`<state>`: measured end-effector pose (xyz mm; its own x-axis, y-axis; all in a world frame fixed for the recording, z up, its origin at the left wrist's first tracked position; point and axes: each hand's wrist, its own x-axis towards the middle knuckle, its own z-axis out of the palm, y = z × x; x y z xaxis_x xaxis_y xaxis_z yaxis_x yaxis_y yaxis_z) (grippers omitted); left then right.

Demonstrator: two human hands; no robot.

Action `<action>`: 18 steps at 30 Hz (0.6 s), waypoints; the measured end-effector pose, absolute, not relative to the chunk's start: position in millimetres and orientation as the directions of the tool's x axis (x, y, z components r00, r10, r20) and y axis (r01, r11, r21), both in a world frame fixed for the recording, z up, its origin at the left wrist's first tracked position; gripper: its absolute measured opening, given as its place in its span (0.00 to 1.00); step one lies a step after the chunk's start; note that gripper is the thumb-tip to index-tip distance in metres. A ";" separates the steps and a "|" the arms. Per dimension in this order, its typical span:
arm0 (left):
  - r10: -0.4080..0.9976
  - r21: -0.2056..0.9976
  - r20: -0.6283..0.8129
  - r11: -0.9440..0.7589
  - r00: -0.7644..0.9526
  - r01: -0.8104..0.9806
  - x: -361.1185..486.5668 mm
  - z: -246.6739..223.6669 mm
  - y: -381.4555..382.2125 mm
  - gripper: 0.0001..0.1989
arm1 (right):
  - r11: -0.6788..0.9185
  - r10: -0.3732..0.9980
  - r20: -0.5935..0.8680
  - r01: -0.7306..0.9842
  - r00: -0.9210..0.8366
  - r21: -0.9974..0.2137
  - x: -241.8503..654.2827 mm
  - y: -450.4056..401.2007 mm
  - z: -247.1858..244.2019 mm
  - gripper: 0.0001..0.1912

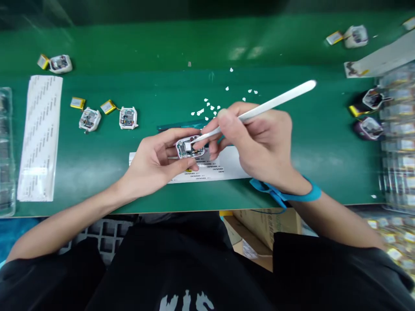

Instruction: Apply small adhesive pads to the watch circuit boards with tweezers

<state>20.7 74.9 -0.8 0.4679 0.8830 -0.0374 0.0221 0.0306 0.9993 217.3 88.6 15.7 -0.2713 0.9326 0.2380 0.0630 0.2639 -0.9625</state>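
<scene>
My left hand (pixel 152 162) grips a small open watch case (pixel 184 149) by its edges, with the circuit board inside facing up. In my right hand (pixel 259 138) is a white plastic stick (pixel 275 103), held like a pen. Its narrow end reaches into the watch case; whether it touches the board I cannot tell. Beneath both hands lies a white printed label sheet (pixel 227 164). A dark green flat tool (pixel 177 126) lies behind the watch case, partly hidden by my fingers. Small white round stickers (pixel 212 108) are scattered just beyond my hands.
Several open watch cases (pixel 128 118) with yellow-edged batteries (pixel 108 106) lie around the green bench (pixel 155 194). A stack of label sheets (pixel 40 138) and a clear tray (pixel 6 151) are at left. Stacked clear trays (pixel 400 138) stand at right. A blue wrist strap (pixel 301 196) circles my right wrist.
</scene>
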 end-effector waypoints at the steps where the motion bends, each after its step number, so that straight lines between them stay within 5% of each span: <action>1: 0.886 0.999 -0.028 0.017 0.463 0.027 20.9 -0.2 73.7 0.21 | 0.255 0.930 0.225 0.068 -0.289 -0.965 217.2 87.3 13.2 0.13; 18: 0.888 0.997 -0.076 0.074 0.453 0.022 22.6 -1.9 67.8 0.19 | 0.240 0.943 0.191 0.163 -0.271 -0.957 213.8 80.8 11.1 0.17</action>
<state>22.6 67.8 -1.9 0.4533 0.8881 -0.0757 0.0222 0.0736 0.9970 213.8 80.8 11.1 -0.2714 0.9434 0.1907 0.1630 0.2403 -0.9569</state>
